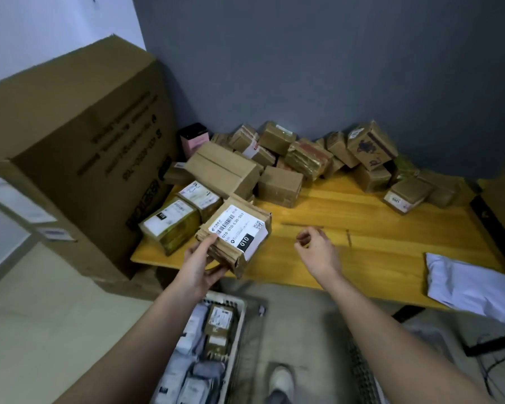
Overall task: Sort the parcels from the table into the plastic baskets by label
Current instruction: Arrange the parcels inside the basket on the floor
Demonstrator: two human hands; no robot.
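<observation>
My left hand (pixel 200 263) grips a brown cardboard parcel (pixel 247 252) at its near left corner, just above the front edge of the yellow wooden table (pixel 362 252). Its white label (pixel 239 230) faces up and reads 010. My right hand (pixel 318 252) hovers to the right of the parcel, holding nothing, fingers loosely curled and apart. Two more labelled parcels (pixel 172 225) lie at the table's left edge. A pile of brown parcels (pixel 303 158) lines the back against the wall. A pale plastic basket (pixel 241 319) with several parcels inside stands on the floor below my left arm.
A very large cardboard box (pixel 79 135) stands left of the table. A white plastic mailer (pixel 473 287) hangs over the table's front right corner. A dark and pink container (pixel 193 138) sits at the back left. The rim of a second basket (pixel 362 371) and my shoe (pixel 280 380) show on the floor.
</observation>
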